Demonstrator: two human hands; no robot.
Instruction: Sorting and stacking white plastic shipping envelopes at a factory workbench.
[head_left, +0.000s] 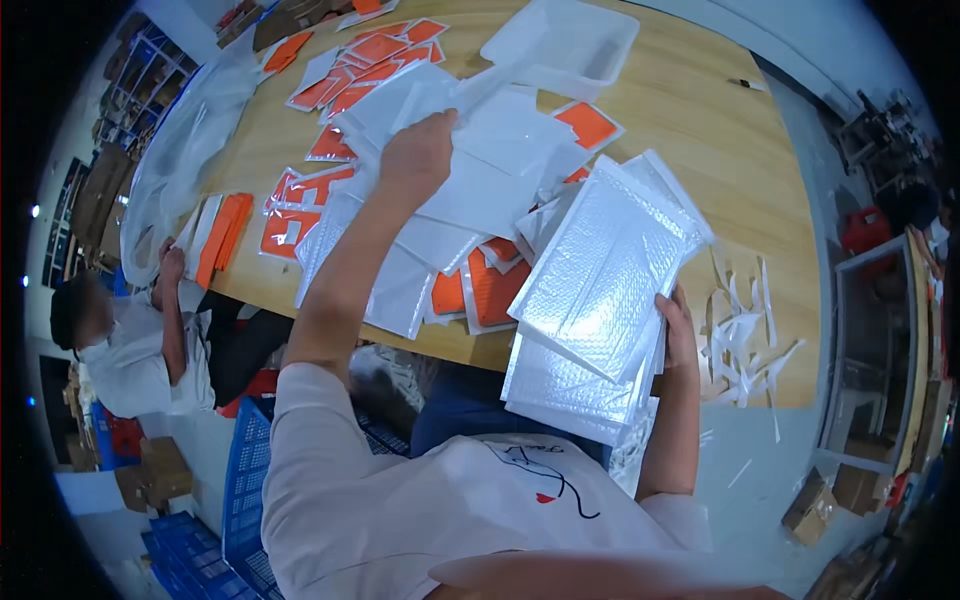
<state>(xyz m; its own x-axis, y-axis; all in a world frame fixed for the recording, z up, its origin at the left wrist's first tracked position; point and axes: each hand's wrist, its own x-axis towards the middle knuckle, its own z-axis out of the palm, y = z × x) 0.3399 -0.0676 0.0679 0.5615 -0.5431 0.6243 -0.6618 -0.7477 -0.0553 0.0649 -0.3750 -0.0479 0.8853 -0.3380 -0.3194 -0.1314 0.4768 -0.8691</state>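
Observation:
My right hand (678, 330) is closed around the right edge of a small stack of silvery bubble mailers (610, 265). The stack hangs over the table's near edge, in front of my body. Farther left, my left hand (418, 155) is stretched out above a heap of flat white mailers (490, 190), its fingers pinched together. A pale, thin strip-like piece (488, 85) reaches from those fingertips toward the far side; its exact kind is blurred. Orange cards in clear sleeves (490, 290) stick out beneath the white heap.
A white plastic bin (565, 45) stands at the table's far side. More orange packets (375, 60) lie far left. Loose white strips (745, 325) are scattered at the right. A co-worker (150, 330) sits at the left, near a blue crate (245, 490) and clear plastic sheeting (190, 140).

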